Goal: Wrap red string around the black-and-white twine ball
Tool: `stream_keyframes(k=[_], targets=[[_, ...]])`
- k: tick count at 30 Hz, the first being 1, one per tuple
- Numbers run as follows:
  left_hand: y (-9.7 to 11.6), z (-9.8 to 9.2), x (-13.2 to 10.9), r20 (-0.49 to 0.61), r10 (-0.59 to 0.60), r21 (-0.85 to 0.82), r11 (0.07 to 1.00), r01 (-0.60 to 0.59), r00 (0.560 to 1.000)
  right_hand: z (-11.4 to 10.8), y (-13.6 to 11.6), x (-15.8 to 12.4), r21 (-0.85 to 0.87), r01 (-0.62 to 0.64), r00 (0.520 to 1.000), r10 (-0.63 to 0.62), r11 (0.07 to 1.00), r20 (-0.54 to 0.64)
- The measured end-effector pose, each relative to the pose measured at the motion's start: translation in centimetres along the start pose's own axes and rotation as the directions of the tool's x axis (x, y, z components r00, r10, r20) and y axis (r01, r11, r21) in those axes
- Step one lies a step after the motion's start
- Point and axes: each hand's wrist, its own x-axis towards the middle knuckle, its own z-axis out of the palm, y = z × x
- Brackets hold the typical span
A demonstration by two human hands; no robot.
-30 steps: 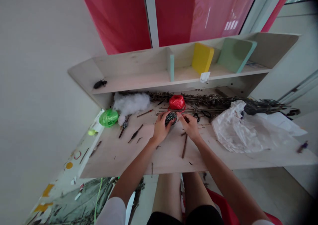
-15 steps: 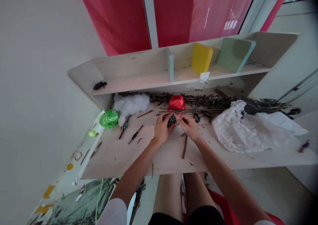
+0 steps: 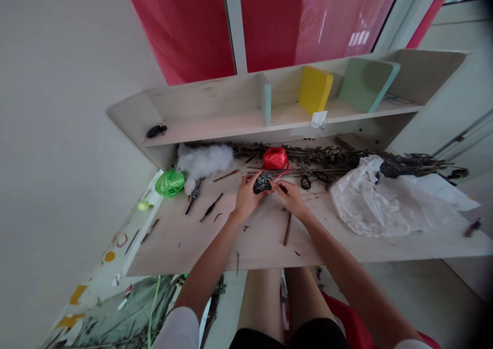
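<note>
Stretching across the view, the pale desk (image 3: 181, 251) bears a white bag (image 3: 362, 205) at right and white stuffing (image 3: 204, 160) at back left. Between them are the left hand (image 3: 246, 197) and right hand (image 3: 291, 198), a red twine roll (image 3: 275, 158) behind. A dark, white-flecked ball (image 3: 262, 183) is between the hands: left fingers clamp it; right fingertips meet its edge, their grip unclear.

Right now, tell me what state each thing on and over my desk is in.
Bundle: wrapped, held in hand.
Left hand: curled around the bundle.
Right hand: at the bundle's right end, exact grip unclear.
Red twine: wound, a strand trailing loose.
Green twine: wound.
Fluff: loose heap.
Scissors: handles apart.
Bag: crumpled.
</note>
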Motion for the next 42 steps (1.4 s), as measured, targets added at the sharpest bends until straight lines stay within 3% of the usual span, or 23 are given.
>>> stream_keyframes(k=[7,10,13,16,19,21,24,33,42], targets=[[-0.3,-0.3,0.2,0.002,-0.045,-0.073,0.996,0.045,0.999,0.1,0.4,0.1,-0.031,0.0,1.0,0.001,1.0,0.031],[-0.7,-0.4,0.4,0.049,-0.032,-0.183,0.982,0.04,0.998,0.2,0.3,0.1,-0.026,0.006,1.0,-0.005,1.0,0.025],[-0.5,-0.4,0.6,0.086,-0.091,-0.353,0.929,0.116,0.992,0.2,0.0,0.1,-0.016,0.007,1.0,-0.006,1.0,0.02],[0.1,-0.5,0.7,0.091,-0.243,-0.553,0.794,0.252,0.966,0.2,-0.2,0.0,0.007,0.008,1.0,-0.008,1.0,0.023],[0.6,-0.7,0.8,0.163,-0.428,-0.699,0.586,0.411,0.889,0.2,-0.2,0.0,0.04,-0.005,1.0,0.004,0.999,0.025],[0.6,-0.9,0.9,0.23,-0.491,-0.747,0.464,0.476,0.84,0.2,-0.1,0.0,0.056,-0.019,0.999,0.017,0.998,0.03],[0.4,-1.0,1.0,0.287,-0.483,-0.776,0.39,0.496,0.827,0.2,0.0,0.1,0.072,-0.04,0.999,0.037,0.997,0.033],[0.5,-1.4,1.2,0.296,-0.509,-0.78,0.359,0.512,0.808,-0.1,-0.1,0.4,0.151,-0.105,0.994,0.107,0.983,0.0],[0.2,-1.7,1.3,0.4,-0.461,-0.814,0.218,0.538,0.792,0.1,0.3,0.4,0.134,-0.13,0.991,0.125,0.982,0.041]])
